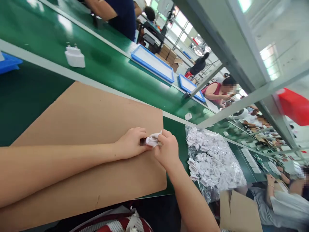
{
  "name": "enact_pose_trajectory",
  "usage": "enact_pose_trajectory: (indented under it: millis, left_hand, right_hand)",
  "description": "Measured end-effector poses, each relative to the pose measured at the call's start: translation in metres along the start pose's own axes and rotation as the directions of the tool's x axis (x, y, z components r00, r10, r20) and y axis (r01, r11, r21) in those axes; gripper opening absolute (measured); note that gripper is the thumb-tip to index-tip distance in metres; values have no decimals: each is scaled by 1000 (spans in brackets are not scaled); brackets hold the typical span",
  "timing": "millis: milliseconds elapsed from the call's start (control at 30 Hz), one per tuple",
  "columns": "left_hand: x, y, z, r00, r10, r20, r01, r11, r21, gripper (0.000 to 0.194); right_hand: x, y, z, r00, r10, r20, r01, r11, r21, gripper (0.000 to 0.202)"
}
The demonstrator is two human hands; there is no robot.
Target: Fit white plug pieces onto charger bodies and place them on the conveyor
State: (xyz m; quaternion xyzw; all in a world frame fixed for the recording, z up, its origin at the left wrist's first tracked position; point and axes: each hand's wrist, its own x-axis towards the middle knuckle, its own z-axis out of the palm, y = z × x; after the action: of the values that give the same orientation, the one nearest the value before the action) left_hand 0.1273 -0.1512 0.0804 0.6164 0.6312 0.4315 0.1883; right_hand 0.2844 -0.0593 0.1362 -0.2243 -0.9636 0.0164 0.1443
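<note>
A small white plastic part [152, 140] with a curved edge is held between my two hands over a sheet of brown cardboard [103, 112]. Closed at its left end are the fingers of my left hand [131, 143], where a dark patch shows between thumb and fingers. My right hand [169, 148] pinches the other end with thumb and forefinger. My fingers hide much of the part, so its exact kind does not show. To the right lies a clear plastic bag [214, 158] full of similar-looking white parts.
Beyond the cardboard runs a green conveyor belt [103, 64] carrying a white plug adapter [75, 57] and another small white piece [188, 116]. Blue-rimmed trays [152, 63] stand along its far side. A metal frame [231, 104] slants overhead at right. Other people work around the line.
</note>
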Motion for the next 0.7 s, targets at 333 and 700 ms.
enact_pose_trajectory:
  millis: [333, 700]
  left_hand:
    - [0, 3, 1, 999, -46, -21, 46, 999, 7, 54]
    - [10, -20, 6, 998, -58, -6, 58, 991, 121, 52]
  right_hand:
    - [-89, 36, -22, 884, 293, -363, -185, 935, 304, 55]
    - [-269, 227, -97, -57, 932, -357, -869, 130, 478, 31]
